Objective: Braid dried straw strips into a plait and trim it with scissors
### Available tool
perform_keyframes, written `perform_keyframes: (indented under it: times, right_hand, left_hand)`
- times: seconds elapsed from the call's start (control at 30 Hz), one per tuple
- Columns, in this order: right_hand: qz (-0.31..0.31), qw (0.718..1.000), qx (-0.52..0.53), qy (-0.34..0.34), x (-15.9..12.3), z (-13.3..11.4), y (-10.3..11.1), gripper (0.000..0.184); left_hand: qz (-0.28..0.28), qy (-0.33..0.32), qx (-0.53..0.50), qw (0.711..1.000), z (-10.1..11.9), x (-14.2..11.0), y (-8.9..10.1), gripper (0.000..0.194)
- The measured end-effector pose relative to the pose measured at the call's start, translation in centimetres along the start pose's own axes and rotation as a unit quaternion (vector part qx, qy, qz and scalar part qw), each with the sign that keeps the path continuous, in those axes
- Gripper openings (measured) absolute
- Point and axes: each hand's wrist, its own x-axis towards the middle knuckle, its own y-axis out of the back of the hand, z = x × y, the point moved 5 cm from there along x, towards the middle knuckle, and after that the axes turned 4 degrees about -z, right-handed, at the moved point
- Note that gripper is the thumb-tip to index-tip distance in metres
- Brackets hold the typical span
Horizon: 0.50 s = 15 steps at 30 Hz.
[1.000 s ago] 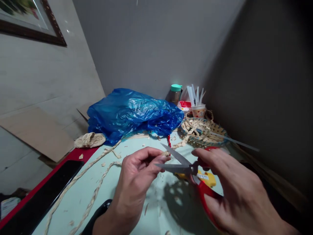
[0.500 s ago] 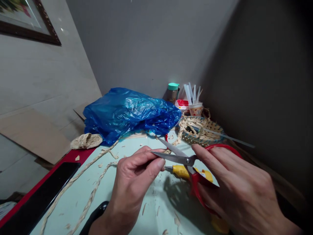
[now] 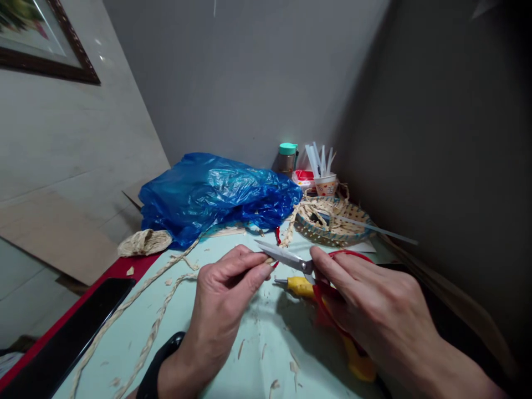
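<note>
My left hand point(image 3: 228, 293) pinches a small end of tan straw cord point(image 3: 269, 260) between thumb and fingers; most of that piece is hidden. In my right hand point(image 3: 374, 302) are red-handled scissors point(image 3: 286, 256), their blades nearly closed and lying across the cord end at my left fingertips. Beneath the scissors, a yellow-handled tool point(image 3: 300, 286) with a thin metal tip lies on the table, partly covered by my right hand. Two lengths of braided straw cord point(image 3: 154, 327) run along the table left of my left hand.
A blue plastic bag point(image 3: 216, 194) lies at the back. Behind the right hand are a woven basket point(image 3: 344, 239), a cup of pale sticks point(image 3: 326, 185) and a green-lidded bottle point(image 3: 286, 160). A coiled straw bundle point(image 3: 144, 243) and black phone-like slab point(image 3: 95, 327) lie left. Scraps dot the table.
The scissor blades, spread apart before, have come nearly together at the cord end. My right hand has shifted slightly left, and the view has moved a little.
</note>
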Motion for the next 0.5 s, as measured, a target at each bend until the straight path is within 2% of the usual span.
perform_keyframes:
  times: [0.13,0.2,0.27,0.3,0.33,0.4,0.47,0.5]
  right_hand:
    - [-0.003,0.998,0.062,0.021,-0.1,-0.7,-0.5,0.023]
    - [-0.006,0.989,0.145,-0.025,0.0,-0.4,-0.5,0.021]
    - [0.001,0.958,0.26,-0.121,0.1,0.8,-0.5,0.014]
    - [0.004,0.928,0.324,-0.182,0.1,1.5,-0.6,0.01]
    - [0.006,0.887,0.39,-0.246,0.1,2.2,-0.8,0.009]
    - [0.017,0.783,0.512,-0.352,-0.1,3.3,-1.4,0.019]
    - [0.024,0.68,0.614,-0.4,-0.1,3.6,-2.1,0.029]
    - [0.026,0.638,0.653,-0.407,0.0,3.6,-2.3,0.031]
  left_hand:
    - [0.029,0.001,-0.023,0.999,-0.4,0.4,0.2,0.012]
    - [0.032,0.012,-0.018,0.999,-0.5,0.3,0.2,0.011]
    - [0.021,0.017,0.002,1.0,-0.5,0.2,0.2,0.011]
    - [0.014,0.013,0.013,1.0,-0.4,0.1,0.1,0.011]
    - [0.008,0.007,0.022,1.0,-0.3,0.0,0.0,0.013]
    - [-0.002,0.003,0.04,0.999,-0.1,-0.1,-0.1,0.014]
    - [-0.003,0.008,0.055,0.998,0.1,-0.2,-0.3,0.014]
    - [-0.002,0.008,0.062,0.998,0.2,-0.2,-0.3,0.012]
